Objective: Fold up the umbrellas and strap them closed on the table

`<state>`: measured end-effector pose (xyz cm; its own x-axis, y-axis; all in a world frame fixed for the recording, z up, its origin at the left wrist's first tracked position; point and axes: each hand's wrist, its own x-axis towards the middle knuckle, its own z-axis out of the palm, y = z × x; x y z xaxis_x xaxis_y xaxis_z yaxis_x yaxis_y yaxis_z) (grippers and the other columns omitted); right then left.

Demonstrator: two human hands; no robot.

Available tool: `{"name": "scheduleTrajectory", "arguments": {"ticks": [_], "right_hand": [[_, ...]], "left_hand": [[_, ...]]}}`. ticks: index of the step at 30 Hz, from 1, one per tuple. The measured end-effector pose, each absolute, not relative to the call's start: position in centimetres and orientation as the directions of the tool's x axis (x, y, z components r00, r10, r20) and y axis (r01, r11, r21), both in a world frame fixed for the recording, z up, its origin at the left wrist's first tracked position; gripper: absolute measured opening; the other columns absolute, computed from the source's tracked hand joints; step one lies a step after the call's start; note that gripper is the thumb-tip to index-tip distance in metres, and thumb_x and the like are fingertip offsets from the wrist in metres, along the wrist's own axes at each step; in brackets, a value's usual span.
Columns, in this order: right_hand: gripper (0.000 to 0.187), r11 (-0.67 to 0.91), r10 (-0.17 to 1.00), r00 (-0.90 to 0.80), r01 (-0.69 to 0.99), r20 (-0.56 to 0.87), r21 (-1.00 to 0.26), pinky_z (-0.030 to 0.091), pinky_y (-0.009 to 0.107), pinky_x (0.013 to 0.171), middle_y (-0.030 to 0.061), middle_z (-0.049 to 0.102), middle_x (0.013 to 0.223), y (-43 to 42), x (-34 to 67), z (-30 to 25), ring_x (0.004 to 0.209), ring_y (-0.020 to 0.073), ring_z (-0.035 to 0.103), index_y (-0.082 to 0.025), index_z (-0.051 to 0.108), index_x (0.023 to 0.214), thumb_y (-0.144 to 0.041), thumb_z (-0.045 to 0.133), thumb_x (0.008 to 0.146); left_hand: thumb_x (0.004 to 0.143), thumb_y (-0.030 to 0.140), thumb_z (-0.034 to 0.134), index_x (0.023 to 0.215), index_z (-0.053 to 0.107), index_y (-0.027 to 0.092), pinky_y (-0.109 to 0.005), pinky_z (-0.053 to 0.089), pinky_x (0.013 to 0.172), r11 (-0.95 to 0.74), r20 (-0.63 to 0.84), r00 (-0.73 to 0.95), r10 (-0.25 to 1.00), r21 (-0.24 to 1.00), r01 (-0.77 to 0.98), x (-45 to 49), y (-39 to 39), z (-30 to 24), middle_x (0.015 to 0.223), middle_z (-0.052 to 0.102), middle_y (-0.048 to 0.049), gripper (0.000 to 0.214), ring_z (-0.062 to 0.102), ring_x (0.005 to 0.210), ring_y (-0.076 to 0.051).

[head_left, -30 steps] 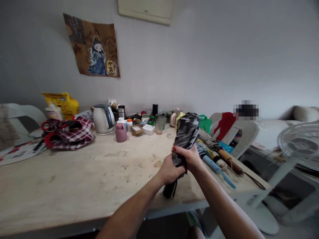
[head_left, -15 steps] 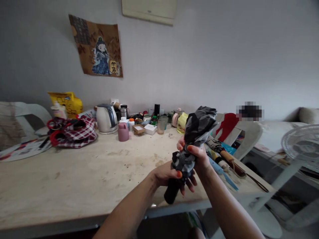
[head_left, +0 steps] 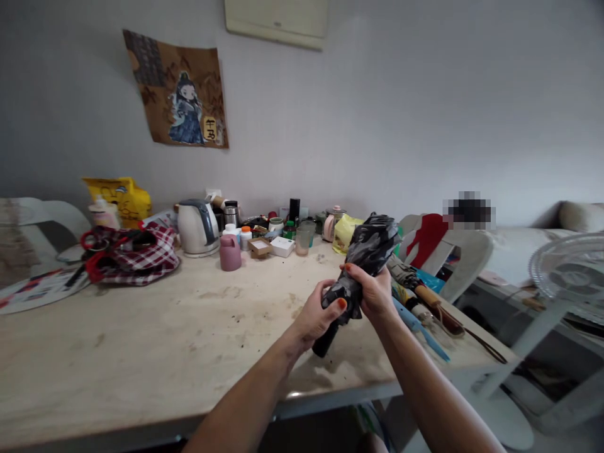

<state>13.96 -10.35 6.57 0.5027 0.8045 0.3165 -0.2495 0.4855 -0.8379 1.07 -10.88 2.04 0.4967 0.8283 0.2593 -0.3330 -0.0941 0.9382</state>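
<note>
A folded umbrella (head_left: 376,242) with black and grey patterned cloth is held at a slant above the table's right part. Its black handle (head_left: 324,341) points down toward me. Around the lower cloth, just above the handle, my left hand (head_left: 321,313) is closed, thumb on top. Higher up, my right hand (head_left: 372,290) wraps the middle of the canopy, its thumb lying across the cloth. The far fingers of both hands are partly hidden behind the umbrella.
On the table (head_left: 189,340), other umbrellas (head_left: 427,296) lie at the right edge. A plaid bag (head_left: 136,255) sits left. A kettle (head_left: 197,228), a pink jug (head_left: 230,253) and small boxes line the back. Right of the table stand a fan (head_left: 570,270) and a chair; a person sits behind.
The umbrella has come slightly lower, and its cloth looks narrower and more tightly gathered. My left hand has moved up a little around the lower cloth. The view has shifted slightly.
</note>
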Motion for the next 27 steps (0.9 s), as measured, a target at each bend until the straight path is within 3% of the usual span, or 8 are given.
{"name": "scheduleTrajectory", "arguments": {"ticks": [5, 12, 14, 17, 19, 22, 25, 27], "right_hand": [[0.038, 0.441, 0.875, 0.367, -0.338, 0.315, -0.831, 0.054, 0.03, 0.057, 0.0031, 0.07, 0.072, -11.0, 13.6, 6.5, 0.064, 0.0197, 0.066, -0.017, 0.064, 0.079, -0.026, 0.086, 0.049], [0.038, 0.276, 0.961, 0.113, -0.496, 0.254, -0.823, 0.056, 0.034, 0.054, 0.0097, 0.073, 0.082, -10.1, 14.5, 6.6, 0.07, 0.0253, 0.069, -0.016, 0.069, 0.083, -0.041, 0.075, 0.054], [0.039, 0.296, 0.955, 0.13, -0.462, 0.267, -0.836, 0.056, 0.034, 0.054, 0.0091, 0.072, 0.079, -9.4, 15.2, 7.2, 0.068, 0.0255, 0.069, -0.016, 0.067, 0.083, -0.04, 0.075, 0.053], [0.045, 0.417, 0.9, 0.297, -0.362, 0.32, -0.834, 0.056, 0.032, 0.058, 0.0026, 0.07, 0.075, -8.3, 16.2, 8.5, 0.063, 0.0201, 0.066, -0.018, 0.062, 0.088, -0.029, 0.081, 0.049], [0.054, 0.483, 0.834, 0.437, -0.281, 0.338, -0.829, 0.056, 0.03, 0.061, -0.0017, 0.068, 0.075, -7.6, 16.8, 9.3, 0.062, 0.0163, 0.064, -0.02, 0.059, 0.091, -0.025, 0.086, 0.045], [0.057, 0.514, 0.738, 0.59, -0.178, 0.327, -0.839, 0.055, 0.028, 0.062, -0.0031, 0.067, 0.075, -6.8, 17.7, 9.7, 0.063, 0.0143, 0.062, -0.019, 0.058, 0.09, -0.022, 0.087, 0.042], [0.048, 0.49, 0.781, 0.557, -0.267, 0.282, -0.83, 0.054, 0.029, 0.058, -0.0029, 0.065, 0.068, -6.3, 18.9, 9.4, 0.057, 0.0148, 0.06, -0.019, 0.059, 0.083, -0.023, 0.085, 0.043], [0.044, 0.454, 0.847, 0.457, -0.359, 0.27, -0.816, 0.053, 0.032, 0.055, -0.0025, 0.064, 0.065, -5.9, 19.8, 9.3, 0.054, 0.0159, 0.059, -0.02, 0.059, 0.081, -0.031, 0.084, 0.047]], "left_hand": [[0.061, 0.069, 0.077, 0.089, 0.057, 0.011, -0.022, 0.041, 0.055, -0.001, 0.171, 0.495, 0.852, 0.946, -0.324, 1.3, -10.9, 2.3, 0.07, 0.054, 0.0, 0.068, 0.046, 0.058, -0.008], [0.062, 0.043, 0.075, 0.081, 0.051, 0.017, -0.023, 0.041, 0.051, 0.322, 0.063, 0.711, 0.701, 0.861, -0.394, 1.8, -11.1, 1.7, 0.065, 0.05, 0.0027, 0.041, 0.044, 0.049, -0.007], [0.066, 0.044, 0.07, 0.084, 0.051, 0.017, -0.024, 0.042, 0.053, 0.232, 0.082, 0.68, 0.728, 0.905, -0.357, 1.8, -11.1, 1.6, 0.067, 0.051, 0.0018, 0.037, 0.045, 0.051, -0.008], [0.07, 0.037, 0.068, 0.088, 0.052, 0.018, -0.024, 0.042, 0.058, -0.128, 0.194, 0.494, 0.847, 0.978, -0.163, 1.9, -11.2, 1.5, 0.072, 0.055, 0.0002, 0.031, 0.049, 0.06, -0.011], [0.069, 0.032, 0.069, 0.086, 0.052, 0.02, -0.026, 0.04, 0.062, -0.346, 0.288, 0.359, 0.888, 0.932, 0.108, 1.9, -11.3, 1.6, 0.07, 0.054, 0.0013, 0.027, 0.049, 0.064, -0.013], [0.067, 0.031, 0.071, 0.08, 0.049, 0.022, -0.027, 0.037, 0.064, -0.423, 0.334, 0.292, 0.896, 0.841, 0.337, 1.8, -11.6, 1.9, 0.065, 0.05, 0.0034, 0.027, 0.049, 0.064, -0.015], [0.06, 0.029, 0.075, 0.086, 0.049, 0.021, -0.025, 0.041, 0.063, -0.245, 0.179, 0.396, 0.9, 0.962, 0.121, 1.4, -11.6, 2.3, 0.073, 0.058, 0.0013, 0.038, 0.055, 0.068, -0.015], [0.056, 0.033, 0.078, 0.095, 0.051, 0.019, -0.026, 0.046, 0.06, 0.02, 0.018, 0.621, 0.784, 0.998, -0.054, 1.2, -11.5, 2.4, 0.079, 0.063, -0.0021, 0.05, 0.06, 0.066, -0.016]]}}
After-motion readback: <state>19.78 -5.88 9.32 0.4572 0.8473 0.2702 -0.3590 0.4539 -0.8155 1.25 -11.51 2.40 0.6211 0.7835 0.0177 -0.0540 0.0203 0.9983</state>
